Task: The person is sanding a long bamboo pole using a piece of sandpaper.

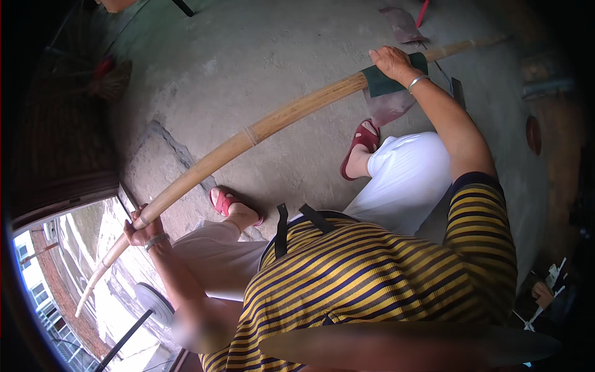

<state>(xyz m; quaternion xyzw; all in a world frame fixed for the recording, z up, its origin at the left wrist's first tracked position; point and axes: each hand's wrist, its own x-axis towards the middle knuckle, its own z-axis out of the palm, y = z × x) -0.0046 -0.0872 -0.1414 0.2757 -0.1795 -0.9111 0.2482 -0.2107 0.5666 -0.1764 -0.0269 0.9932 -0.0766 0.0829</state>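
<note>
A long bamboo pole (pixel 255 130) slants across in front of me, from the lower left up to the far right. Toward its lower left end, my left hand (pixel 144 227) is closed round the pole with fingers wrapped. My right hand (pixel 395 66) grips a dark green sheet (pixel 384 83) folded over the pole near the other end; whether it is cloth or abrasive paper I cannot tell. Both wrists carry a bracelet. Under that sheet hangs a purplish, translucent piece (pixel 387 106), seemingly plastic.
My feet in red sandals (pixel 227 201) stand apart on a concrete floor (pixel 229 74) with a long crack (pixel 170 146). A bright doorway (pixel 93 248) lies at the left, where the pole's end reaches. Another purplish piece (pixel 403 25) lies at the far right. A broom-like bundle (pixel 114 80) stands far left.
</note>
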